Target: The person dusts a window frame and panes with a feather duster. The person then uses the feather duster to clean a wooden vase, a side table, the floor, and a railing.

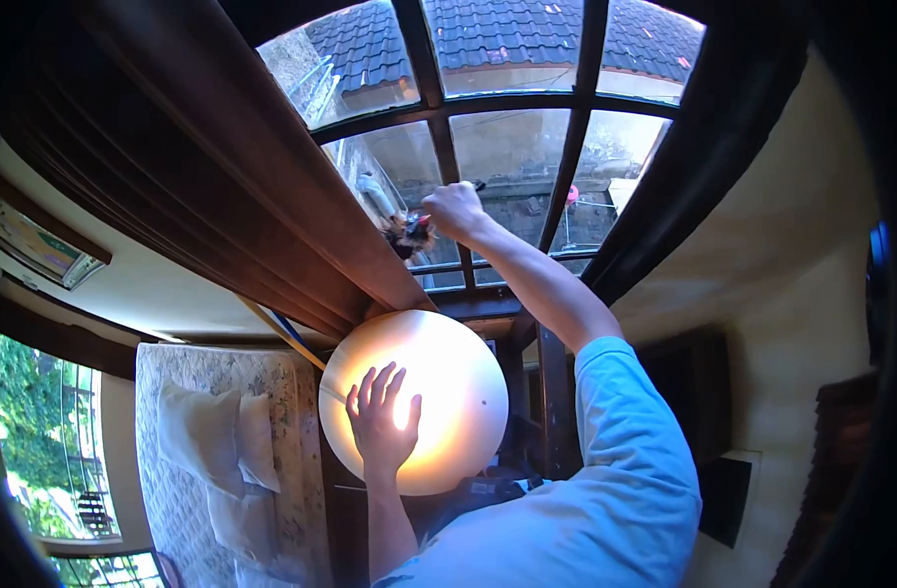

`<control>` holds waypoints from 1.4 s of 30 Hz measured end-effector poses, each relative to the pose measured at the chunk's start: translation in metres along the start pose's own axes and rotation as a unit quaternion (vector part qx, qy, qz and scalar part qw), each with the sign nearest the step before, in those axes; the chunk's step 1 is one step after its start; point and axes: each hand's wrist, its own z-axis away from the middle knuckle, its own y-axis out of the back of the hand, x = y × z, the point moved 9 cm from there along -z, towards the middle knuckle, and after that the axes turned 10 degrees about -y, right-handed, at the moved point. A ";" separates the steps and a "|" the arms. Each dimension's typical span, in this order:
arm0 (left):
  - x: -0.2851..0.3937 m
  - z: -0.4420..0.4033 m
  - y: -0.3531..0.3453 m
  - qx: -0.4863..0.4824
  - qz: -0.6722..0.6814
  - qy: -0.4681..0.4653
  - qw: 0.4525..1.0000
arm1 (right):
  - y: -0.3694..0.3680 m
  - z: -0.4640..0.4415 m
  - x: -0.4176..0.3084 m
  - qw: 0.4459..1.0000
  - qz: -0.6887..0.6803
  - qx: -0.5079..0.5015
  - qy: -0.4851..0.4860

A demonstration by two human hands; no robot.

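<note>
You have your right hand (pixel 455 211) clenched around a feather duster (pixel 409 235), its bristles at the lower panes of the window (pixel 512 142), beside the curtain (pixel 223 186); your left hand (pixel 384 431) has its fingers spread, gripping nothing, over the glowing round lamp (pixel 463 392), whether touching you cannot tell; the dusting looks under way, though the glass does not show which panes are done or left.
</note>
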 end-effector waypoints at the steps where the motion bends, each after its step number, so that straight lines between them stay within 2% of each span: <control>1: 0.000 0.000 0.000 -0.005 0.000 0.002 1.000 | -0.004 -0.003 0.010 1.000 0.000 -0.006 -0.010; 7: 0.000 0.000 -0.006 -0.042 -0.021 -0.007 0.999 | -0.024 0.017 0.034 0.998 -0.013 -0.066 -0.004; 13: 0.001 0.001 -0.004 -0.044 -0.037 -0.008 0.998 | -0.052 0.048 0.071 0.980 -0.071 -0.164 -0.088; 16: 0.002 0.000 -0.004 -0.052 -0.034 -0.006 0.998 | -0.038 0.055 0.080 0.975 0.006 -0.197 -0.106; 19: 0.000 0.000 -0.006 -0.068 -0.031 0.000 0.997 | -0.036 0.058 0.095 0.984 0.071 -0.141 -0.085; 22: -0.001 -0.001 -0.006 -0.080 -0.032 0.006 0.996 | -0.056 0.065 0.094 0.980 0.071 -0.165 -0.080; 24: 0.000 -0.002 -0.007 -0.083 -0.025 0.008 0.996 | -0.064 0.066 0.077 0.982 0.050 -0.177 -0.051; 29: -0.002 0.000 -0.009 -0.095 -0.025 0.013 0.995 | -0.081 0.051 0.036 0.991 -0.055 -0.120 -0.020; 30: -0.002 -0.001 -0.008 -0.096 -0.023 0.012 0.995 | -0.097 0.050 0.031 0.993 -0.035 -0.111 0.002; 32: 0.000 -0.001 -0.008 -0.101 -0.015 0.013 0.995 | -0.136 0.051 0.024 0.988 -0.024 -0.153 0.028; 34: -0.002 -0.001 -0.009 -0.105 -0.006 0.018 0.994 | -0.176 0.054 0.021 0.979 0.100 -0.172 0.041; 37: -0.001 -0.002 -0.007 -0.097 -0.006 0.020 0.995 | -0.218 0.052 0.017 0.965 0.129 -0.224 0.047; 40: -0.002 -0.005 -0.005 -0.093 -0.006 0.025 0.995 | -0.196 0.050 -0.013 0.985 0.025 -0.112 0.127; 41: -0.002 -0.006 -0.004 -0.092 -0.003 0.027 0.995 | -0.186 0.049 -0.021 0.988 0.023 -0.042 0.145; 42: -0.001 -0.006 -0.004 -0.093 0.001 0.029 0.995 | -0.194 0.049 -0.021 0.986 0.049 -0.075 0.143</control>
